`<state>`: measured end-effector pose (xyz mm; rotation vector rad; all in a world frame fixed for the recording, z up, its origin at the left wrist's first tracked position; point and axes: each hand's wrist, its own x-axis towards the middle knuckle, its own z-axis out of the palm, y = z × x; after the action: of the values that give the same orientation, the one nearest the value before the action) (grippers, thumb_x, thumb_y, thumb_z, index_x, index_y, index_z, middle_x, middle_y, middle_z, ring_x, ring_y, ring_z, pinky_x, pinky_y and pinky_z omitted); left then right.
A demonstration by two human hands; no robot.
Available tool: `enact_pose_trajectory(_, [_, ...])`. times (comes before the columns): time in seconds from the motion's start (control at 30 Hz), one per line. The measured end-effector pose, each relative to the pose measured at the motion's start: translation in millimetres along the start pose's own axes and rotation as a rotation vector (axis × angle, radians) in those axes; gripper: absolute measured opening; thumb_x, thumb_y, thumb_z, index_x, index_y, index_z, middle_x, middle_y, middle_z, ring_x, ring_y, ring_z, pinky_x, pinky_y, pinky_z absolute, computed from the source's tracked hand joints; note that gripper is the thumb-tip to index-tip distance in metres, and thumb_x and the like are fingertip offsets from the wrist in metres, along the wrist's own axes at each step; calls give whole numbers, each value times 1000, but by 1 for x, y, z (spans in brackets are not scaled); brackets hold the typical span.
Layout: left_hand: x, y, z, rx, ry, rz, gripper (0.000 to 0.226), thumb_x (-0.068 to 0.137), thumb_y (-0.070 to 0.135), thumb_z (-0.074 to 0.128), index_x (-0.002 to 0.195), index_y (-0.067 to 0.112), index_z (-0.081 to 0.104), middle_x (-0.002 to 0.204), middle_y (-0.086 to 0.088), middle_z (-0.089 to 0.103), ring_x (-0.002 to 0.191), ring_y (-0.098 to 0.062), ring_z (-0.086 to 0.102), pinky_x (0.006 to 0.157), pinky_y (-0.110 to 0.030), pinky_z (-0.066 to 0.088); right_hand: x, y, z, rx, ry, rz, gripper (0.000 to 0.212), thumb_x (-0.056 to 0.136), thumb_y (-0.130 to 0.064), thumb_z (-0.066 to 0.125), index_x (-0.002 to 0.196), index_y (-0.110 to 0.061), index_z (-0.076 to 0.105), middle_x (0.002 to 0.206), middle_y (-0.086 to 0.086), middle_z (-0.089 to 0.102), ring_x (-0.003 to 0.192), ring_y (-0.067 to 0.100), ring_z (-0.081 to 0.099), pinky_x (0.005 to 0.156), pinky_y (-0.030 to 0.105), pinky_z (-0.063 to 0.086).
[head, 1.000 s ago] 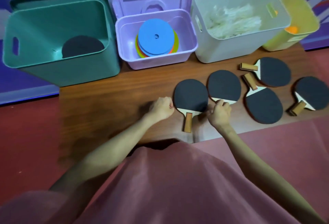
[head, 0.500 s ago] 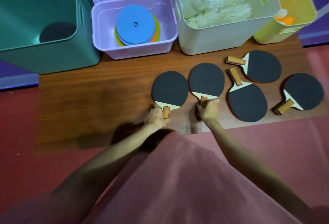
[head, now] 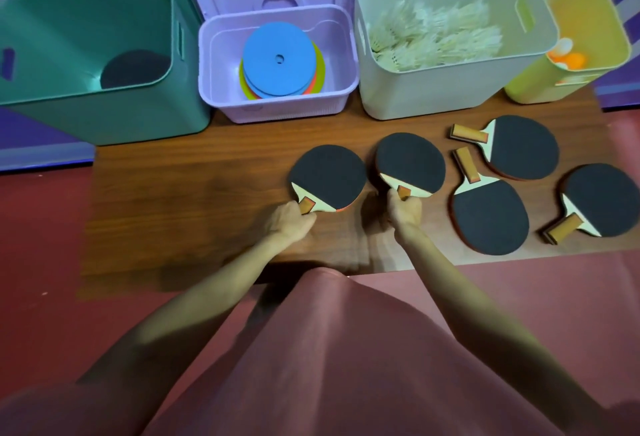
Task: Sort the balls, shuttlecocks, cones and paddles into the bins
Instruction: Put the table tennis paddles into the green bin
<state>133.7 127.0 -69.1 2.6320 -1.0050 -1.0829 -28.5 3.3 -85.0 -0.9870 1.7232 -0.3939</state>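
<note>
In the head view, the left hand grips the handle of one paddle and the right hand grips the handle of the next paddle, each blade lying on the wooden board just ahead of its fist. Lifted together, the near-touching blades could knock, or one could clip the rim of the green bin, far left, where a paddle already lies.
</note>
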Motion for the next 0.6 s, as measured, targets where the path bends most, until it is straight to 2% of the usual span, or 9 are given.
enact_pose_trajectory(0.07, [0,-6,-9,11,34,47,34,91,40,52,93,6,60,103,-15,66,98,-35,62,73,-36,47,-11,-2,3,3,59,-93,21,88,-16,52,67,-14,52,70,3,55,70,22,54,62,30,44])
enact_pose_trajectory(0.13, [3,-16,-18,67,103,104,39,89,48,56,80,10,53,91,-14,67,86,-34,63,63,-34,44,-25,1,5,-19,93,-181,30,85,-14,53,57,-15,43,58,-1,46,59,20,46,58,30,38])
enact_pose_trajectory(0.27, [-4,-35,-44,64,162,253,40,88,50,58,80,12,52,85,-11,67,78,-31,63,60,-32,39,-51,-10,8,-37,136,-390,34,82,-11,56,59,-15,32,56,-5,34,53,13,33,53,26,24])
enact_pose_trajectory(0.43, [-11,-70,-88,17,308,352,41,84,50,63,80,10,52,80,-15,67,77,-39,63,60,-39,46,-83,-51,30,26,113,-613,41,81,-9,59,59,-19,26,56,-7,27,48,6,28,49,19,28])
enact_pose_trajectory(0.6, [-13,-106,-149,-32,476,370,43,84,49,63,83,8,52,76,-17,65,75,-41,60,58,-39,38,-113,-92,79,69,17,-773,30,77,-13,57,63,-17,31,57,-10,29,50,5,28,50,17,28])
